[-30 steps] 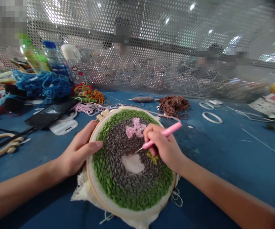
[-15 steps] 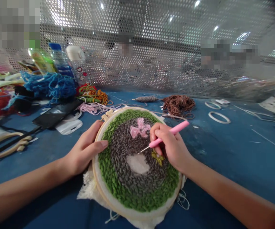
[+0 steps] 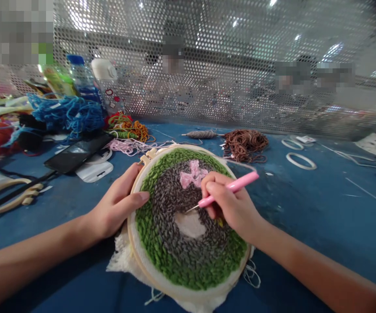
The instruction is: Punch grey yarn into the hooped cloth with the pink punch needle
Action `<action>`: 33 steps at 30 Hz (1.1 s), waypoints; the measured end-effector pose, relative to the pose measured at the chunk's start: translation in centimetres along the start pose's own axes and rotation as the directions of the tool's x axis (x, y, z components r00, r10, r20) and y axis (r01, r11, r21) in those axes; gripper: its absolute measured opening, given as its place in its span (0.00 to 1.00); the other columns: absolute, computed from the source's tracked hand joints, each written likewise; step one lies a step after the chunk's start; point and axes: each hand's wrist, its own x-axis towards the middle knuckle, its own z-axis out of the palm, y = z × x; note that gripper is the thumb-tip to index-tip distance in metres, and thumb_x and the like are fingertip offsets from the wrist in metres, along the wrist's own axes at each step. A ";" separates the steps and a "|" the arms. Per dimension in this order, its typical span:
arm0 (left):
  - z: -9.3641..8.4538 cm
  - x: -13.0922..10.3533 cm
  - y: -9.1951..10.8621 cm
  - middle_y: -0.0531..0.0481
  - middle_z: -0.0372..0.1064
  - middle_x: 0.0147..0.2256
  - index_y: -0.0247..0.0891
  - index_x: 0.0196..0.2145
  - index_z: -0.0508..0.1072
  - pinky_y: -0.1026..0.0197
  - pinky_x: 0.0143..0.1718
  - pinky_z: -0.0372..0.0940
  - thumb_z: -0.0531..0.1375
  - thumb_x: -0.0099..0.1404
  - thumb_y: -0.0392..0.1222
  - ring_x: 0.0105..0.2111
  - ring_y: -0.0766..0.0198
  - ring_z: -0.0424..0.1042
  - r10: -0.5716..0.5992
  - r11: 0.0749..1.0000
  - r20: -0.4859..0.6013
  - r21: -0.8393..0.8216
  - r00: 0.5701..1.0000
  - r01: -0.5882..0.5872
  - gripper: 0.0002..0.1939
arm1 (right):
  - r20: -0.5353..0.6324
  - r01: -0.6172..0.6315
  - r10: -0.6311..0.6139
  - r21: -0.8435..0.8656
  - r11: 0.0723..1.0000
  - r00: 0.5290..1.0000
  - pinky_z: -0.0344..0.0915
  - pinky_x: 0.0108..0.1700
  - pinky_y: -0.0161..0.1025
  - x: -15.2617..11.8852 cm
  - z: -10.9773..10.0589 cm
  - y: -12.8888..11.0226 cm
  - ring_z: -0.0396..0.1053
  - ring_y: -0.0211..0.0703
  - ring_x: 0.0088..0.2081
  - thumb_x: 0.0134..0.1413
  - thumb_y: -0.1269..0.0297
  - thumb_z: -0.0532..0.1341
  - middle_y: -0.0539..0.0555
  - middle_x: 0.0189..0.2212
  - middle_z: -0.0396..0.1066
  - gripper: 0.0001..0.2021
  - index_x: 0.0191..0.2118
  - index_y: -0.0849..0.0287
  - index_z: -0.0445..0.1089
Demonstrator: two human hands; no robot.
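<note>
My left hand [image 3: 118, 204] grips the left rim of a round embroidery hoop [image 3: 135, 256], its thumb lying on the green stitches. The cloth in the hoop carries a ring of green yarn loops [image 3: 162, 261] around a dark grey area [image 3: 168, 191], with a pink bow shape [image 3: 193, 174] near the top. A bare white patch [image 3: 191, 225] shows near the middle. Held like a pen in my right hand [image 3: 229, 202] is a pink-handled punch needle [image 3: 243, 181]; its metal tip meets the patch's upper edge. My right hand mostly covers a small yellow motif.
Brown yarn [image 3: 245, 144] and a grey yarn spindle [image 3: 202, 134] lie behind the hoop. At left are a phone [image 3: 77, 154], blue yarn [image 3: 67, 115], bottles [image 3: 105, 82] and another hoop [image 3: 5, 208]. A perforated metal screen [image 3: 207, 78] stands at the back. White rings [image 3: 301, 161] lie right.
My right hand has shifted slightly left and the needle tip has moved left along the patch's upper edge. The yellow motif is now more covered. My left hand keeps its hold.
</note>
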 end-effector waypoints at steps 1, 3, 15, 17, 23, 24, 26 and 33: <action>0.0 0.0 0.0 0.49 0.71 0.40 0.44 0.41 0.70 0.58 0.32 0.68 0.64 0.60 0.51 0.38 0.52 0.68 0.004 1.000 -0.005 0.000 1.000 -0.004 0.14 | 0.072 0.038 -0.033 -0.077 0.996 0.997 0.55 0.23 0.32 -0.2 0.2 -0.1 0.60 0.33 0.19 0.62 0.63 0.54 0.45 0.18 0.63 0.11 0.27 0.57 0.63; 0.1 0.0 0.1 0.49 0.71 0.39 0.43 0.40 0.71 0.58 0.33 0.68 0.64 0.59 0.51 0.37 0.53 0.68 0.009 1.000 -0.015 0.005 1.000 -0.009 0.14 | 0.203 0.130 -0.078 -0.252 0.959 0.976 0.57 0.28 0.34 -0.6 0.5 -0.4 0.63 0.34 0.25 0.63 0.62 0.57 0.46 0.24 0.67 0.08 0.31 0.57 0.66; -0.2 0.2 0.1 0.45 0.73 0.46 0.41 0.45 0.68 0.58 0.30 0.68 0.62 0.62 0.52 0.43 0.47 0.70 -0.030 0.999 0.037 0.047 0.999 0.028 0.17 | -0.065 -0.035 0.042 0.109 0.993 0.997 0.53 0.21 0.31 0.1 0.3 0.3 0.56 0.32 0.17 0.64 0.61 0.52 0.43 0.14 0.60 0.15 0.26 0.57 0.63; -0.3 0.1 0.1 0.46 0.72 0.46 0.42 0.45 0.68 0.58 0.31 0.68 0.62 0.62 0.52 0.44 0.48 0.69 -0.004 0.998 0.038 0.056 0.999 0.002 0.17 | 0.067 0.025 -0.024 -0.011 1.000 0.997 0.57 0.25 0.31 -0.2 0.8 0.0 0.60 0.32 0.20 0.65 0.60 0.54 0.45 0.18 0.64 0.13 0.28 0.57 0.65; -0.4 0.1 -0.2 0.48 0.71 0.42 0.42 0.43 0.68 0.57 0.32 0.66 0.61 0.62 0.54 0.36 0.54 0.67 0.023 0.990 0.020 0.136 1.000 -0.026 0.16 | 0.198 0.133 -0.084 -0.250 0.959 0.977 0.58 0.29 0.33 -0.5 1.6 -0.5 0.63 0.34 0.26 0.63 0.60 0.58 0.46 0.23 0.67 0.10 0.31 0.57 0.68; -0.4 0.2 -0.2 0.48 0.71 0.42 0.42 0.42 0.68 0.56 0.33 0.66 0.61 0.62 0.53 0.37 0.53 0.68 0.025 0.990 0.019 0.135 1.000 -0.027 0.16 | 0.130 0.083 -0.063 -0.157 0.984 0.989 0.57 0.27 0.32 -0.3 1.5 -0.4 0.61 0.32 0.23 0.65 0.60 0.56 0.45 0.21 0.64 0.13 0.29 0.58 0.66; -0.4 0.3 -0.3 0.48 0.71 0.41 0.42 0.42 0.68 0.56 0.34 0.66 0.61 0.63 0.53 0.38 0.53 0.68 0.031 0.990 0.026 0.135 0.999 -0.034 0.15 | -0.020 0.006 -0.006 0.008 1.000 1.000 0.53 0.21 0.30 0.1 1.2 -0.1 0.56 0.31 0.17 0.66 0.60 0.52 0.43 0.16 0.60 0.17 0.25 0.57 0.63; -0.4 0.5 -0.3 0.51 0.67 0.38 0.42 0.40 0.66 0.60 0.32 0.65 0.60 0.63 0.51 0.38 0.55 0.65 0.062 0.992 0.070 0.110 0.996 -0.069 0.13 | 0.114 0.096 -0.082 -0.117 0.988 0.990 0.59 0.26 0.32 -0.3 1.5 -0.1 0.63 0.33 0.23 0.64 0.59 0.57 0.46 0.22 0.66 0.12 0.30 0.57 0.66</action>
